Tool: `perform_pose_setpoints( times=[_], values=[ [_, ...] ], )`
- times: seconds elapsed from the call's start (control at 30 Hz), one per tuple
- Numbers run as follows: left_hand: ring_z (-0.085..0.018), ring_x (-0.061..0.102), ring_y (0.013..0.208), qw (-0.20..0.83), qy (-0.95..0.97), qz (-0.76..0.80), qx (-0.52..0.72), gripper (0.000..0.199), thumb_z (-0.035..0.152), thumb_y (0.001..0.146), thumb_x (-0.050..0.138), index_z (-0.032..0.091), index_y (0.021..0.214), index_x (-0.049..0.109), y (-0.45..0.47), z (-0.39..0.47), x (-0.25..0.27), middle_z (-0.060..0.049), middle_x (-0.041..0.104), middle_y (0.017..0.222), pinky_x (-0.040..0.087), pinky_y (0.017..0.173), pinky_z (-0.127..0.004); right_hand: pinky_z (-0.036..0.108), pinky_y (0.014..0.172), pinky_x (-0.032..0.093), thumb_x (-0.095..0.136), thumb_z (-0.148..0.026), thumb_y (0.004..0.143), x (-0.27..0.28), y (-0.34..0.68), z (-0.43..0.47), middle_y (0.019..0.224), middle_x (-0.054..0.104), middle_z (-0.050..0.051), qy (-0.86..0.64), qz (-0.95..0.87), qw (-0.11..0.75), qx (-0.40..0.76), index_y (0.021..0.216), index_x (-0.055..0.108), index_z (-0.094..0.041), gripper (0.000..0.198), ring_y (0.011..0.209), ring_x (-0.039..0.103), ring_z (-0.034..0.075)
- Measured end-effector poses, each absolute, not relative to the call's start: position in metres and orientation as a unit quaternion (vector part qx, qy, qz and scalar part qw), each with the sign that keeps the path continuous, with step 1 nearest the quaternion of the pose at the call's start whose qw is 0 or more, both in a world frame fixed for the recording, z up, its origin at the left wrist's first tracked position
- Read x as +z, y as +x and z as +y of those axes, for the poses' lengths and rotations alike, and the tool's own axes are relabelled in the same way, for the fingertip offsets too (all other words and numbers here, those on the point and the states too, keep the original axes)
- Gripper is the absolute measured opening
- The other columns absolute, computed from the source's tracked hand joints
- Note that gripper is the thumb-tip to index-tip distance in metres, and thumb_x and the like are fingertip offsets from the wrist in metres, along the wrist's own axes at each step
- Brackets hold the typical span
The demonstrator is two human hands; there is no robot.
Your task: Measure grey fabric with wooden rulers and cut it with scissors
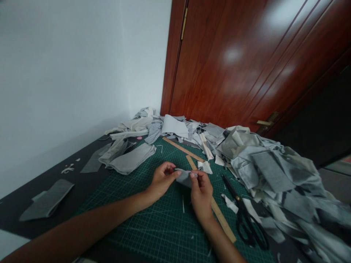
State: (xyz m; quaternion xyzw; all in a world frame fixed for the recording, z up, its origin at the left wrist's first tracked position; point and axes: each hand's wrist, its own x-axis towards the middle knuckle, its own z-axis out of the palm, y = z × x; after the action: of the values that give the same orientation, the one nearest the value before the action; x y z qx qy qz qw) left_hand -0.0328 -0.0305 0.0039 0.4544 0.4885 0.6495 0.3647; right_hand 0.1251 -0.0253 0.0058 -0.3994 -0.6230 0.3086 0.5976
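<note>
and here the left hand (162,179) and the right hand (202,191) are pinching a small grey cloth piece (184,178) between thumbs and fingers, one at either side, probably holding its upper edge straight and in sight. the piece is hovering over the green cutting mat (161,226). black scissors (241,212) are lying right of the right hand, likely for easy reach; a wooden ruler (223,222) is passing beneath that hand, while heaped fabric (274,171) is sitting farther right, presumably out of the hands' way.
</note>
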Motion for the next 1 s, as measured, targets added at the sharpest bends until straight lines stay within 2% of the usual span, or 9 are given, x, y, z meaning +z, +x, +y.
perform_pose_setpoints(
  times=[0.07,0.17,0.3,0.37,0.47,0.57,0.73,0.9,1.0],
  values=[
    [-0.011,0.047,0.058,0.351,0.448,0.519,0.638,0.042,0.053,0.072,0.080,0.018,0.066,0.058,-0.033,-0.032,0.004,0.004,0.052,0.060,0.037,0.055,-0.023,0.035,0.080,0.051,0.055,-0.034,0.099,0.005,0.126,-0.026,0.094,0.075,0.005,-0.402,-0.656,0.585,0.257,0.099,0.069,-0.021,0.020,0.089,0.069,0.023],
    [-0.012,0.049,0.051,0.522,0.434,0.486,0.550,0.052,0.065,0.079,0.070,0.017,0.065,0.060,-0.030,-0.039,0.007,0.002,0.054,0.055,0.037,0.050,-0.024,0.037,0.083,0.052,0.052,-0.025,0.100,0.001,0.129,-0.027,0.099,0.077,0.007,-0.395,-0.709,0.559,0.169,0.103,0.069,-0.021,0.018,0.093,0.071,0.023],
    [-0.020,0.069,0.084,0.750,0.307,0.311,0.496,0.056,0.067,0.083,0.068,0.013,0.094,0.073,-0.022,-0.050,0.014,-0.010,0.073,0.089,0.053,0.079,-0.031,0.043,0.091,0.050,0.045,-0.011,0.098,0.002,0.131,-0.027,0.105,0.078,0.007,-0.288,-0.810,0.511,0.018,0.109,0.066,-0.021,0.025,0.098,0.073,0.023],
    [-0.018,0.068,0.091,0.758,0.251,0.280,0.534,0.044,0.055,0.083,0.075,0.013,0.098,0.074,-0.020,-0.051,0.016,-0.010,0.074,0.097,0.052,0.085,-0.029,0.045,0.097,0.047,0.042,-0.007,0.098,0.005,0.129,-0.028,0.110,0.079,0.008,-0.217,-0.854,0.469,-0.051,0.113,0.065,-0.020,0.031,0.105,0.072,0.023],
    [-0.016,0.068,0.087,0.720,0.225,0.287,0.590,0.026,0.033,0.077,0.086,0.013,0.089,0.074,-0.021,-0.048,0.015,-0.008,0.074,0.092,0.051,0.080,-0.025,0.047,0.103,0.043,0.040,-0.006,0.100,0.009,0.124,-0.031,0.114,0.078,0.011,-0.175,-0.880,0.426,-0.112,0.117,0.064,-0.016,0.031,0.112,0.070,0.024],
    [-0.015,0.067,0.080,0.688,0.209,0.301,0.626,0.023,0.027,0.072,0.088,0.012,0.083,0.073,-0.025,-0.044,0.013,-0.007,0.073,0.086,0.051,0.076,-0.024,0.048,0.106,0.042,0.041,-0.004,0.100,0.009,0.121,-0.033,0.114,0.078,0.013,-0.155,-0.886,0.413,-0.142,0.115,0.065,-0.012,0.029,0.113,0.070,0.026],
    [-0.015,0.065,0.069,0.650,0.269,0.328,0.631,0.029,0.037,0.072,0.087,0.014,0.082,0.073,-0.027,-0.043,0.014,-0.005,0.071,0.075,0.048,0.065,-0.024,0.052,0.111,0.039,0.056,-0.015,0.099,0.008,0.126,-0.036,0.120,0.075,0.011,-0.179,-0.892,0.413,-0.041,0.124,0.061,-0.017,0.026,0.117,0.068,0.026],
    [-0.019,0.066,0.073,0.634,0.371,0.318,0.599,0.037,0.043,0.072,0.085,0.011,0.089,0.076,-0.025,-0.043,0.014,-0.008,0.074,0.079,0.049,0.072,-0.029,0.054,0.105,0.044,0.069,-0.035,0.091,0.007,0.130,-0.032,0.132,0.066,0.015,-0.349,-0.745,0.558,0.109,0.132,0.056,-0.021,0.045,0.124,0.060,0.030],
    [-0.021,0.067,0.074,0.646,0.381,0.314,0.582,0.041,0.046,0.073,0.083,0.011,0.093,0.077,-0.026,-0.042,0.010,-0.009,0.075,0.081,0.049,0.074,-0.032,0.047,0.091,0.053,0.075,-0.041,0.084,0.005,0.128,-0.022,0.118,0.070,0.012,-0.399,-0.659,0.572,0.282,0.124,0.059,-0.019,0.049,0.105,0.066,0.028]
  ],
)
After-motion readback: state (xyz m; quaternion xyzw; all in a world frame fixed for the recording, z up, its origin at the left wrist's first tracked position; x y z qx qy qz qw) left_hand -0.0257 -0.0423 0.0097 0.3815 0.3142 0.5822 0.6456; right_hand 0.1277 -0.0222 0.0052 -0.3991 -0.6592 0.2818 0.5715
